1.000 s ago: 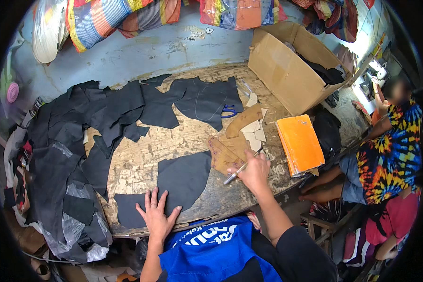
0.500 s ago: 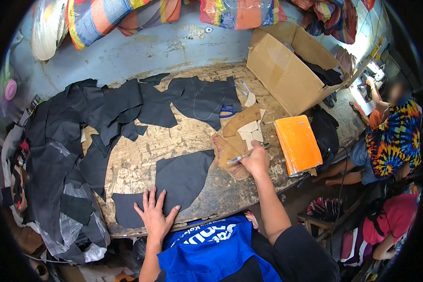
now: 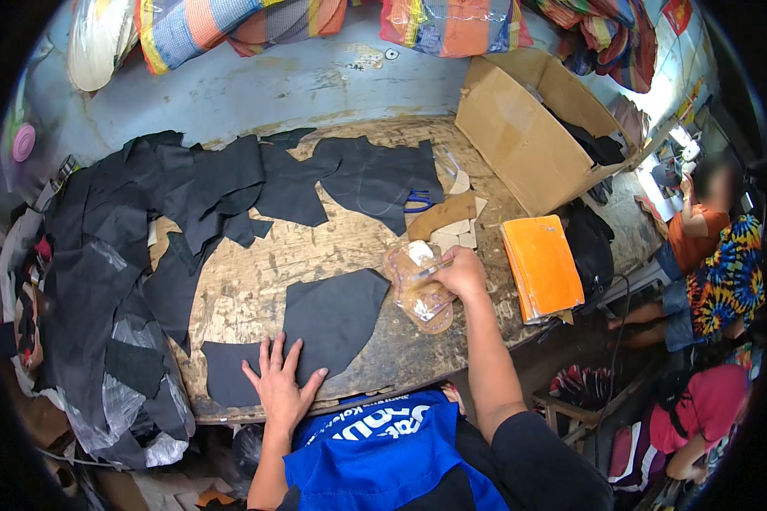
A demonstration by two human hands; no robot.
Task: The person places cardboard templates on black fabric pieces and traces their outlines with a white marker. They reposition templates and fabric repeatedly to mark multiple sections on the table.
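Observation:
My left hand (image 3: 283,381) lies flat with its fingers spread on a piece of black sheet material (image 3: 332,322) near the front edge of the table. To the right, my right hand (image 3: 463,272) is closed on a slim pen (image 3: 435,267), mostly hidden by the fingers. Under its fingertips is a shiny, clear plastic piece (image 3: 419,294), overlapping brown card patterns with purple marks along the edges; whether the fingers also grip it is hard to see. A curved brown pattern (image 3: 441,215) and pale card pieces (image 3: 462,237) lie just beyond.
Black offcuts (image 3: 187,187) cover the table's left and back. Blue-handled scissors (image 3: 418,200) lie by them. An orange book-like pad (image 3: 543,268) and a cardboard box (image 3: 520,128) stand at right. Two other people (image 3: 724,272) (image 3: 703,400) are beyond the table's right end.
My right hand has shifted slightly up over the patterns, and a shiny clear piece now shows beneath it. My left hand stays on the black piece. The far person at right has changed posture.

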